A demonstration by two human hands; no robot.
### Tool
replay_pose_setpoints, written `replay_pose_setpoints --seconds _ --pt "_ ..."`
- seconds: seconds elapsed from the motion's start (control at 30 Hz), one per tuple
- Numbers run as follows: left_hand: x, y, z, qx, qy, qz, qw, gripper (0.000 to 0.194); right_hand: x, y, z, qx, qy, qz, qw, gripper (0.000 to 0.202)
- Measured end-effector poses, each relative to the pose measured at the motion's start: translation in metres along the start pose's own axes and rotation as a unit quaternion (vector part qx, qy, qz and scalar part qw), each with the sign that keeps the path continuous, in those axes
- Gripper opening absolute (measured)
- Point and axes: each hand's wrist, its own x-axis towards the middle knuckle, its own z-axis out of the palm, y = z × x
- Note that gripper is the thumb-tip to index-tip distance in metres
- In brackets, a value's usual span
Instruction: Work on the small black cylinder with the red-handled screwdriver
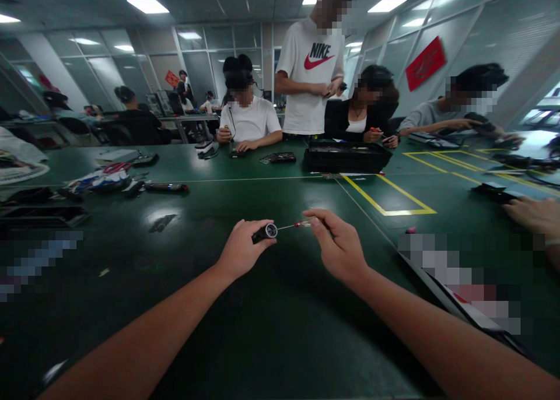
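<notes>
My left hand (242, 245) is closed around a short black cylinder (263, 232) whose round, pale-rimmed end faces right; what exactly it is I cannot tell. Between thumb and fingers of my right hand (339, 239) is a small screwdriver (301, 224) with a red and clear handle. Its thin metal shaft points left, and the tip is at the open end of the cylinder. Whether the tip touches anything inside is too small to make out. Both hands are held above the dark green table (280, 318).
A long black tray (347, 158) stands across the table, near yellow tape lines (409, 213). Tools and cloth-like items (105, 178) lie at the left, by a dark pen-shaped tool (166, 187). Another person's hand (531, 216) rests at the right edge. Several people work opposite.
</notes>
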Motion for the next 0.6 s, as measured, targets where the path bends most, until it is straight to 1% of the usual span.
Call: replay_pose_setpoints --seconds 0.07,0.2,0.37,0.5,0.6 --pt "-0.001 -0.001 0.001 -0.001 -0.002 0.003 1.000 0.041 0.000 -0.001 0.001 0.009 -0.003 0.023 1.000 0.029" --pt "-0.001 -0.001 0.002 0.002 0.000 0.001 1.000 0.040 0.001 -0.001 0.004 0.002 0.001 0.042 0.999 0.034" --pt "0.001 0.000 0.001 0.006 -0.001 0.003 1.000 0.040 0.001 0.004 0.007 0.017 0.006 0.079 0.997 0.029" --pt "0.001 -0.001 0.002 -0.002 -0.003 0.012 1.000 0.039 -0.001 0.007 0.010 0.067 -0.015 0.069 0.995 0.033" --pt "0.001 -0.002 0.003 -0.010 -0.010 0.021 1.000 0.040 -0.001 0.006 0.011 0.086 -0.038 0.080 0.992 0.033"
